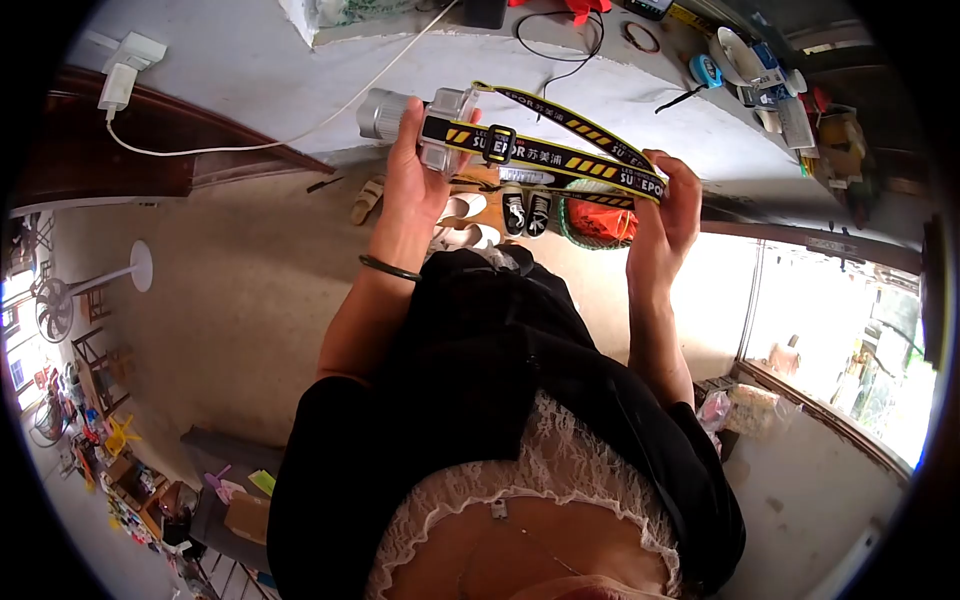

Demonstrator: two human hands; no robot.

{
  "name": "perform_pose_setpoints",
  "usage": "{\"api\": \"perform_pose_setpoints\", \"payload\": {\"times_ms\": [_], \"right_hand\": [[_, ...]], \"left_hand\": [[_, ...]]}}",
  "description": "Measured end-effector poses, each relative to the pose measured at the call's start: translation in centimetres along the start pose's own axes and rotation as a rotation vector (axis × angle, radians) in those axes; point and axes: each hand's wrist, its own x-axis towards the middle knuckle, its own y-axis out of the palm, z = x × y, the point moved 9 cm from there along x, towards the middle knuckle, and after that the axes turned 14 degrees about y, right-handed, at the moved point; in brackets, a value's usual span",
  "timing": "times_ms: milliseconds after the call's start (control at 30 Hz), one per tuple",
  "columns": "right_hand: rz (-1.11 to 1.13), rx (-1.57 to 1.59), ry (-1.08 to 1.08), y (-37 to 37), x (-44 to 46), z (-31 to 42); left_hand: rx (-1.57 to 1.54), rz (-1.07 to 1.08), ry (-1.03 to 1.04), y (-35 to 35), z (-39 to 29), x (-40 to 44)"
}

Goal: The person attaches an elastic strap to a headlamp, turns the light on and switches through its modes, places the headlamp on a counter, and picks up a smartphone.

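My left hand (418, 180) is closed around a headlamp (447, 104), with the thumb along its silvery round lamp head. A black and yellow printed strap (580, 163) runs from the lamp body to the right, carrying a black adjuster buckle (499, 145). At the strap's far loop, my right hand (672, 205) pinches the band between thumb and fingers, so the strap is stretched out between both hands. A dark bangle (390, 268) circles my left wrist.
A ledge (450, 45) ahead holds a black cable, a blue tape measure (706, 70) and a white bowl (735, 52). A white charger (118, 88) trails a cord. Black sneakers (526, 212), pale shoes and a green basket (572, 232) stand below. A fan (55, 308) is at left.
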Motion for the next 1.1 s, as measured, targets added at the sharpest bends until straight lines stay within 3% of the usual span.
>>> {"api": "perform_pose_setpoints", "payload": {"times_ms": [133, 300, 467, 533, 633, 900, 1000, 1067, 1100], "right_hand": [[0.133, 0.29, 0.401, 0.6, 0.2, -2.7], [0.37, 0.569, 0.57, 2.2, -0.1, -3.6], [0.428, 0.521, 0.857, 2.3, -1.0, -7.0], [0.508, 0.497, 0.868, 3.3, -1.8, -6.5], [0.554, 0.438, 0.858, 4.1, -2.0, -6.7], [0.797, 0.601, 0.849, 6.7, -3.5, -6.1], [0.779, 0.488, 0.946, 7.5, -4.2, -6.0], [0.628, 0.434, 1.065, 6.8, -5.0, -7.9], [0.689, 0.461, 0.973, 7.1, -5.0, -7.7]], "left_hand": [[0.124, -0.117, 0.111, -0.5, -1.8, -0.2], [0.112, -0.054, 0.181, -0.3, -3.2, 0.3], [0.059, -0.07, 0.202, -1.1, -5.1, 1.1], [-0.008, 0.054, 0.161, -0.8, -5.4, 1.4], [0.005, 0.011, 0.165, -1.3, -5.6, 1.2], [-0.307, 0.0, -0.041, -2.2, -3.3, 1.1], [-0.373, -0.03, -0.066, -2.3, -2.7, 0.7], [-0.408, -0.022, -0.072, -2.4, -2.7, 0.6], [-0.416, -0.023, -0.065, -2.3, -2.8, 0.6]]}}
